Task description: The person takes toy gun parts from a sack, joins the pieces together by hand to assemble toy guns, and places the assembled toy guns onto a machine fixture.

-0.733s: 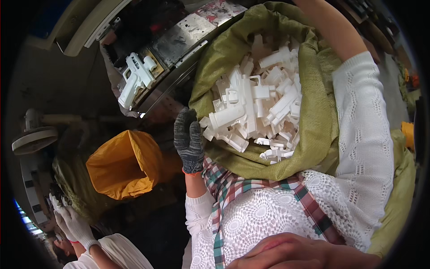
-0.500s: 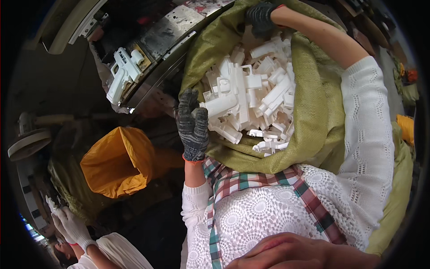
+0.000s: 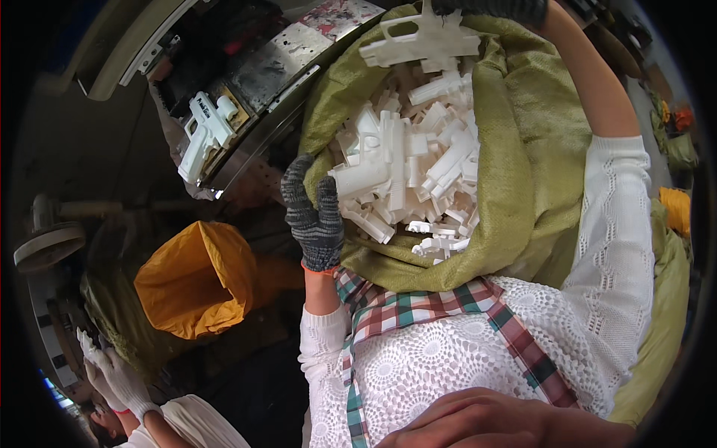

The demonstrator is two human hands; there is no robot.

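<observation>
An olive woven sack (image 3: 530, 149) stands open in front of me, filled with a jumble of white plastic toy pistol parts (image 3: 444, 160). At the top edge of the view my right hand (image 3: 515, 9), in a dark knitted glove, is closed on a white toy pistol (image 3: 422, 45), which hangs over the far rim of the sack. Its fingertips are partly cut off by the frame. My left hand (image 3: 314, 224), gloved in dark grey knit, rests at the left rim of the sack with fingers and thumb spread apart, close to the nearest parts.
On a metal workbench (image 3: 287, 56) at the upper left sits another white toy pistol (image 3: 205, 134). An open yellow sack (image 3: 198, 280) stands at left. In the lower left corner a co-worker's white-gloved hands (image 3: 112, 373) show. A round white lamp-like disc (image 3: 48, 245) is at far left.
My right hand has moved up and right, and a white toy pistol now shows in it over the sack's far rim. My left hand has shifted slightly left.
</observation>
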